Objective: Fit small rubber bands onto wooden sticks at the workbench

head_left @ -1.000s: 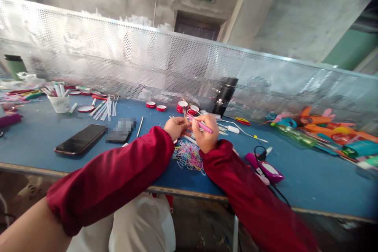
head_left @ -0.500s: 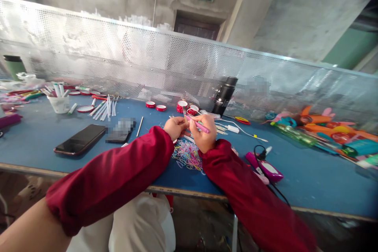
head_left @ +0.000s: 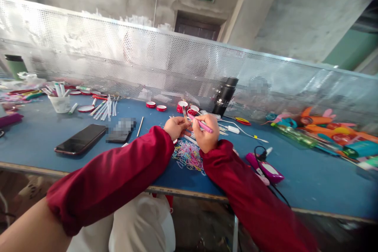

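Observation:
Both my arms wear dark red sleeves and meet over the blue table (head_left: 44, 134). My left hand (head_left: 175, 127) is closed in a pinch on a thin stick-like piece (head_left: 184, 113) that points up. My right hand (head_left: 205, 134) is closed around a pink pen-like tool (head_left: 203, 125), its tip close to the left fingers. Just below both hands lies a heap of small coloured rubber bands (head_left: 188, 154).
A black phone (head_left: 80, 139) and a blurred dark object (head_left: 121, 130) lie to the left. A white cup of markers (head_left: 60, 102), white sticks (head_left: 104, 108), red lids (head_left: 156, 106), a black bottle (head_left: 225, 95), a purple device with cable (head_left: 265, 167) and colourful toys (head_left: 325, 130) surround them. A perforated metal screen (head_left: 132, 59) backs the table.
The hands stay almost in place; the pink tool and the right hand shift slightly left and back right. The view barely moves.

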Demonstrator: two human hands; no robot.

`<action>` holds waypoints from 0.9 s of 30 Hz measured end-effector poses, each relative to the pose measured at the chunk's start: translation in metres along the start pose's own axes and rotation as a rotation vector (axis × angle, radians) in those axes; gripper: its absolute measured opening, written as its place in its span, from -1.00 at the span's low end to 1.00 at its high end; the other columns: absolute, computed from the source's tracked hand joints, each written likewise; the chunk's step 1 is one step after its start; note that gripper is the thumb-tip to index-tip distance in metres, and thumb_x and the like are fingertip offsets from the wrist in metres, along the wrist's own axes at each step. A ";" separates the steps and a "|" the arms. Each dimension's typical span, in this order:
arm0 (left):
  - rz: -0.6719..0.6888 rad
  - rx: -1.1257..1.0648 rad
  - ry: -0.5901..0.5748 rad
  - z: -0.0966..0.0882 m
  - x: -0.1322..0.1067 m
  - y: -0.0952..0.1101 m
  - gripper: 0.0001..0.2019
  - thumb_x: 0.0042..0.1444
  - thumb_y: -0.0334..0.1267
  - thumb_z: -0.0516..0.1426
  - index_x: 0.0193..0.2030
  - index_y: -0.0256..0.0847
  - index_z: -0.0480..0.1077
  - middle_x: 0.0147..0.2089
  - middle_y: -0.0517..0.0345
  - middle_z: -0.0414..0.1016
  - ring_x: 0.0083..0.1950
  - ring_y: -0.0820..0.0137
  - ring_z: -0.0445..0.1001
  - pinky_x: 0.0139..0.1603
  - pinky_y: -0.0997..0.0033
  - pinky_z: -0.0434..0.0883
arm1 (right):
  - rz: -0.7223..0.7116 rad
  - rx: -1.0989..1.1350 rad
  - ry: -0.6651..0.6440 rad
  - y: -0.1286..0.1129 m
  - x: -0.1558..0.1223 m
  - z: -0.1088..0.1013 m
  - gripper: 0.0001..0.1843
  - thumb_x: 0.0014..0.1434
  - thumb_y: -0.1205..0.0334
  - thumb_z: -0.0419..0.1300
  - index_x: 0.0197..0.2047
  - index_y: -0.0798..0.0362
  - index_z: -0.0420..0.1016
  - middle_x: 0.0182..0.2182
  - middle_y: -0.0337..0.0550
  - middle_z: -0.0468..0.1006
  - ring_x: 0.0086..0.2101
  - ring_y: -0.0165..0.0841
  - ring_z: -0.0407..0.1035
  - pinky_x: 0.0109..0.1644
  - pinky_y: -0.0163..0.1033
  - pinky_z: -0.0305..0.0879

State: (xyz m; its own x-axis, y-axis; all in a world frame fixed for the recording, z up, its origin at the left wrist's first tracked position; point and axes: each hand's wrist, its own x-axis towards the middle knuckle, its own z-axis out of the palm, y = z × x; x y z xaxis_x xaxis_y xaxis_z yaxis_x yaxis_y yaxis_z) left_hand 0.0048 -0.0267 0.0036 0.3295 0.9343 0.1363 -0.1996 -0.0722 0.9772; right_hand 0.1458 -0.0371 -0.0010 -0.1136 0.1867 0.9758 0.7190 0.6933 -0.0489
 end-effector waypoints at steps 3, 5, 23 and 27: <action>0.015 -0.002 0.006 0.000 0.001 0.000 -0.96 0.15 -0.41 0.12 -0.32 -0.34 0.38 -0.49 0.20 0.46 -0.58 0.56 0.46 -0.66 0.65 0.18 | -0.016 0.016 -0.026 0.000 0.000 -0.001 -0.96 0.13 0.29 0.18 -0.34 0.00 0.38 -0.42 -0.19 0.48 -0.33 -0.28 0.35 -0.19 -0.13 0.28; 0.025 -0.003 0.013 -0.001 0.001 -0.001 -0.95 0.15 -0.40 0.12 -0.32 -0.34 0.38 -0.49 0.19 0.46 -0.58 0.56 0.46 -0.66 0.66 0.18 | -0.018 0.011 -0.040 0.000 0.000 -0.001 -0.96 0.12 0.28 0.18 -0.35 -0.01 0.37 -0.43 -0.19 0.47 -0.33 -0.28 0.35 -0.20 -0.13 0.28; 0.005 0.006 0.009 0.000 0.001 0.001 -0.95 0.16 -0.42 0.09 -0.30 -0.33 0.38 -0.43 0.16 0.49 -0.58 0.57 0.45 -0.67 0.66 0.17 | -0.013 -0.007 -0.007 0.000 0.001 -0.002 -0.96 0.12 0.29 0.19 -0.34 -0.01 0.37 -0.43 -0.18 0.47 -0.32 -0.27 0.35 -0.18 -0.12 0.27; 0.021 0.012 0.004 -0.001 0.001 0.000 -0.94 0.17 -0.41 0.09 -0.30 -0.33 0.38 -0.44 0.16 0.49 -0.57 0.57 0.46 -0.66 0.67 0.18 | -0.013 0.005 -0.043 -0.001 0.000 -0.001 -0.96 0.12 0.28 0.19 -0.34 -0.01 0.37 -0.43 -0.19 0.47 -0.33 -0.28 0.35 -0.19 -0.13 0.28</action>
State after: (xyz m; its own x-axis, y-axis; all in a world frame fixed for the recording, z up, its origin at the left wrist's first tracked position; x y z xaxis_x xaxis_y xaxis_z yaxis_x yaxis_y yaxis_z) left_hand 0.0045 -0.0257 0.0041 0.3214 0.9339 0.1564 -0.1955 -0.0961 0.9760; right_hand 0.1463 -0.0385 -0.0004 -0.1529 0.2072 0.9663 0.7136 0.6996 -0.0371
